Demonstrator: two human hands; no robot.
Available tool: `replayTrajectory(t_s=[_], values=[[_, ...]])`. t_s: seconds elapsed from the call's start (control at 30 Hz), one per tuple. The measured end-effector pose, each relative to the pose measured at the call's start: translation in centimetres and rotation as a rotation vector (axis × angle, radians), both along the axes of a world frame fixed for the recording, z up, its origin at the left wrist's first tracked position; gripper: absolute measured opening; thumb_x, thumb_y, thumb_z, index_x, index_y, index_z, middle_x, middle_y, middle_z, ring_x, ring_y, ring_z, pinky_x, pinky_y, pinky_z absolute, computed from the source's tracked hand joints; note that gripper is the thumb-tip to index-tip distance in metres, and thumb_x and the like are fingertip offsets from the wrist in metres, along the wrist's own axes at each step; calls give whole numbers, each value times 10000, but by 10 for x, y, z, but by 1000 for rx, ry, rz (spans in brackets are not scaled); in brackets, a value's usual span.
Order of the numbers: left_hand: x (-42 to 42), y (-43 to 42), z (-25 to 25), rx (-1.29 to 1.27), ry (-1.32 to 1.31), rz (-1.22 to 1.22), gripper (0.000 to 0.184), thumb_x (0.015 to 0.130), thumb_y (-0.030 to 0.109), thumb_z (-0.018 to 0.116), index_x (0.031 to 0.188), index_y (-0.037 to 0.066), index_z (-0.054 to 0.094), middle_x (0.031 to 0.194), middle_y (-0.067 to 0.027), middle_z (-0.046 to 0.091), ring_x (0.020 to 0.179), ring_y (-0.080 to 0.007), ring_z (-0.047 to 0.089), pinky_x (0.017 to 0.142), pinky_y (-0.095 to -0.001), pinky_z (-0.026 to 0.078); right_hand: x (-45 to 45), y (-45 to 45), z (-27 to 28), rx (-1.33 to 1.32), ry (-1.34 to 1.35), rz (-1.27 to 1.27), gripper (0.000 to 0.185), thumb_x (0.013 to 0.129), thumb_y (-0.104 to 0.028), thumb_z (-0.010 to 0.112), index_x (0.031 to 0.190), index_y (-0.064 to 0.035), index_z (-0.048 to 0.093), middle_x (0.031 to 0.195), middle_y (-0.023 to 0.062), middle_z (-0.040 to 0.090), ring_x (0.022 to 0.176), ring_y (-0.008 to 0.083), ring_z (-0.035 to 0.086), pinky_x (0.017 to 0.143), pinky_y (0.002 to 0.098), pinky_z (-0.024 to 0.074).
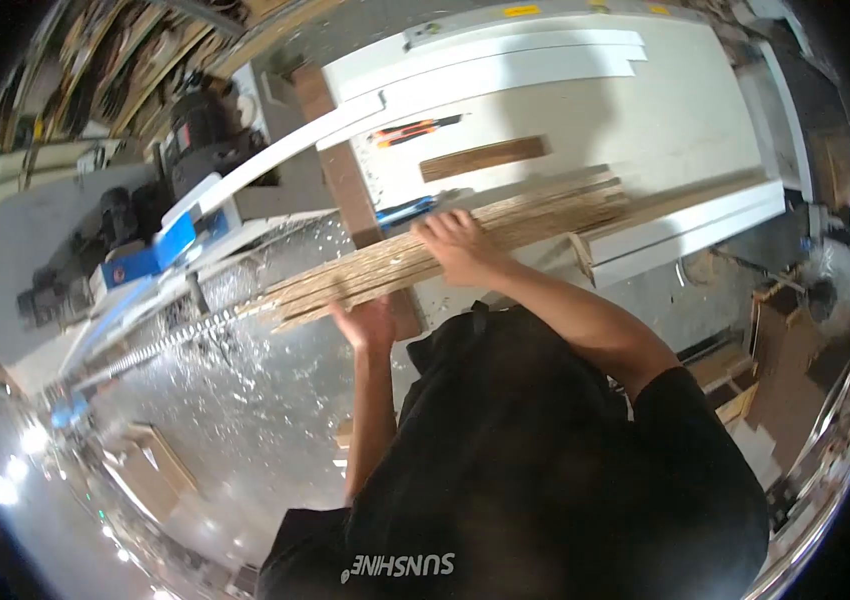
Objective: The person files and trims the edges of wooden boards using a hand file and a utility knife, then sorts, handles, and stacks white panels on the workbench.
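Left hand [370, 322] and right hand [457, 246] gripping stacked brown strips [540, 214], upper-left rack [167, 78] holding thin pieces [130, 57]

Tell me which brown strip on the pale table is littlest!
The short, flat brown strip lying alone, near the slim orange-and-black tool; the thin brown strips bunched together are longer.

Across from me, the pale worktop [685, 120] carries long white strips [515, 70], an orange-and-black cutter [419, 130], a short brown wood piece [483, 158] and something blue [406, 211]; a layered stack of boards [545, 212] reaches over it.
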State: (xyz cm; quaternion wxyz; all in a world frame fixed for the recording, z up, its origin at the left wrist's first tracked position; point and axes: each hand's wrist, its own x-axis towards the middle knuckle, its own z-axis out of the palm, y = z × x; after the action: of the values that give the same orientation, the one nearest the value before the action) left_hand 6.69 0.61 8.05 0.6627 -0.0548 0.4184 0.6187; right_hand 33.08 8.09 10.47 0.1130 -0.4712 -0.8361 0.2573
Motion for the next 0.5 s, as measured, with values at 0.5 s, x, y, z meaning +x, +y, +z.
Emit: replayTrajectory(t_s=[0.5], values=[[12, 43, 0, 542, 2086, -1049, 1279, 794, 645, 906, 1701, -1, 277, 1725, -277, 347, 1620, -473, 296, 1337, -618, 222, 35, -19, -60, 24, -104, -60, 900, 855, -66, 756, 1661, -127, 361, 1610, 179, 441, 1554, 380, 376, 1343, 565, 201]])
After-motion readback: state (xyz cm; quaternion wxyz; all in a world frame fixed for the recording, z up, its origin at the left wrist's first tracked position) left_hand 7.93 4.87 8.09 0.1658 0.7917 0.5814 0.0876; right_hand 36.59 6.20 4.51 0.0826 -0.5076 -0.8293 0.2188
